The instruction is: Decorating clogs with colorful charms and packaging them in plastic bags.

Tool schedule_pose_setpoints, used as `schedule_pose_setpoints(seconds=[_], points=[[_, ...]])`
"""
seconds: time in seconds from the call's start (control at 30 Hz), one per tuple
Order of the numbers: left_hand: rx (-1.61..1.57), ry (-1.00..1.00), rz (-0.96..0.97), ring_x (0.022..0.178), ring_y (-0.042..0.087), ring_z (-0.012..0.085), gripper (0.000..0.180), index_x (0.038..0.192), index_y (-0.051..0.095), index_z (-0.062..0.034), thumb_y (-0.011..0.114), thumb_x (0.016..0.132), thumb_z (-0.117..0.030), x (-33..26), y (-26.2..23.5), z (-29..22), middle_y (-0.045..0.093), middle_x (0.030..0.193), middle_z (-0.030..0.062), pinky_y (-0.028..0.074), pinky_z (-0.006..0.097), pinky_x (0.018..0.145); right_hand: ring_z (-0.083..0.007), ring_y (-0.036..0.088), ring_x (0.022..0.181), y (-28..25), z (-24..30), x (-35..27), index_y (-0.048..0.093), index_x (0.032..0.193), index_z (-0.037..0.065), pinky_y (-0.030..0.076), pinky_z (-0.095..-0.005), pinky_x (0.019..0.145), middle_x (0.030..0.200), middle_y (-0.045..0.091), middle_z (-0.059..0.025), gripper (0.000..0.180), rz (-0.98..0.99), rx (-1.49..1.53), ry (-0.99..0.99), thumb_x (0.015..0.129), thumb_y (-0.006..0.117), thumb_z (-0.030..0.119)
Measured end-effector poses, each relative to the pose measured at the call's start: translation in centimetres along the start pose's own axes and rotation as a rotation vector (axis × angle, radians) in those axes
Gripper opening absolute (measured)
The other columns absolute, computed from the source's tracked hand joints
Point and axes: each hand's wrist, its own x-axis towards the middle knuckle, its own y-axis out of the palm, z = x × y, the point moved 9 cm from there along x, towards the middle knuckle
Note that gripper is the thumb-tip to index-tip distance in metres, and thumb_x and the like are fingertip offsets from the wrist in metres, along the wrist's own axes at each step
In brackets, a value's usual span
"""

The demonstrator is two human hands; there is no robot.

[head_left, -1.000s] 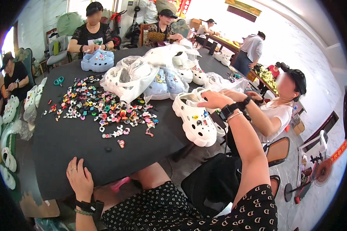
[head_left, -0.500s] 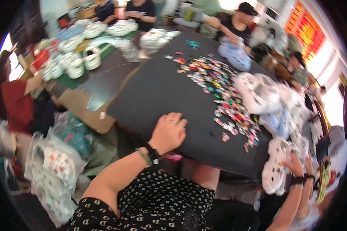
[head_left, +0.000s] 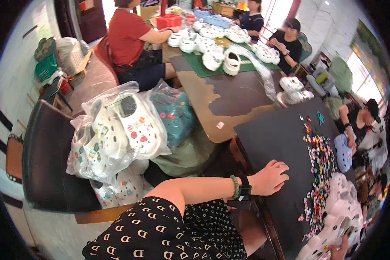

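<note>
My left hand (head_left: 269, 178) lies on the black tabletop (head_left: 268, 134) near its edge, palm down and fingers loosely bent, with nothing in it. At the lower right, only part of my right hand (head_left: 340, 249) shows, gripping a white clog (head_left: 313, 248); the rest is cut off by the picture's edge. Beyond the clog, more white clogs (head_left: 344, 199) are heaped at the table's right side. A long spread of small colourful shoe charms (head_left: 320, 173) lies between my left hand and that heap.
Bagged white clogs (head_left: 138, 123) are piled beside a black chair (head_left: 58, 160) on my left. A brown-edged table (head_left: 203, 112) adjoins, with white clogs on a green mat (head_left: 199, 63). A person in red (head_left: 128, 34) sits there; another person (head_left: 355, 123) handles a blue clog (head_left: 343, 151).
The view has swung to the left, bringing the bagged clogs and black chair into sight. My left hand stays on the tabletop; my right hand remains at the white clog, now mostly out of view.
</note>
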Motion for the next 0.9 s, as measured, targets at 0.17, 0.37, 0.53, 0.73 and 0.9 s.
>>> schedule_pose_setpoints(seconds=[0.17, 0.37, 0.53, 0.73, 0.9], points=[[0.263, 0.076, -0.270, 0.114, 0.054, 0.0319, 0.024, 0.095, 0.064, -0.0080, 0.069, 0.072, -0.012, 0.3, -15.9, 3.8, 0.058, 0.107, 0.0119, 0.039, 0.050, 0.097, -0.0299, 0.054, 0.121, -3.8, 4.6, 7.0, 0.053, 0.130, -0.004, 0.039, -0.0375, 0.106, 0.125, 0.060, -0.0164, 0.071, -0.315, 0.158, -0.308, 0.063, 0.073, 0.005], [1.085, -0.499, -0.315, 0.112, 0.053, 0.0330, 0.031, 0.105, 0.064, -0.0118, 0.067, 0.077, -0.026, -8.2, -38.9, 14.7, 0.061, 0.110, 0.0101, 0.040, 0.049, 0.084, -0.0339, 0.059, 0.108, -1.0, 23.2, 14.8, 0.061, 0.108, -0.002, 0.045, -0.0376, 0.095, 0.110, 0.064, -0.0156, 0.058, -0.083, 0.095, -0.389, 0.052, 0.076, 0.002], [0.977, -1.341, -0.118, 0.147, 0.017, 0.0451, 0.104, 0.147, 0.044, -0.0191, 0.066, 0.066, -0.080, -24.4, -52.6, 21.3, 0.033, 0.156, 0.0202, 0.011, 0.070, 0.112, -0.0363, 0.055, 0.116, 6.9, 25.5, 20.8, 0.060, 0.124, 0.005, 0.042, -0.0412, 0.099, 0.119, 0.062, -0.0166, 0.067, -0.130, 0.164, -0.681, 0.059, 0.079, 0.002], [0.331, -1.672, -0.304, 0.129, 0.053, 0.0289, 0.116, 0.150, 0.039, -0.0082, 0.066, 0.065, -0.082, -46.4, -59.7, 24.7, 0.053, 0.142, 0.0174, 0.037, 0.041, 0.110, -0.0297, 0.058, 0.119, 6.7, 32.8, 17.4, 0.053, 0.136, 0.003, 0.044, -0.0380, 0.102, 0.135, 0.058, -0.0183, 0.071, 0.128, 0.217, -0.528, 0.067, 0.070, -0.002], [-0.116, -1.665, -0.433, 0.087, 0.062, 0.0172, 0.069, 0.110, 0.074, -0.0103, 0.076, 0.071, -0.067, -47.6, -57.6, 29.8, 0.070, 0.106, 0.0031, 0.046, 0.033, 0.085, -0.0381, 0.053, 0.124, 5.4, 30.8, 12.6, 0.052, 0.138, 0.004, 0.042, -0.0408, 0.105, 0.133, 0.057, -0.0206, 0.070, -0.040, 0.220, -0.647, 0.072, 0.076, 0.006]])
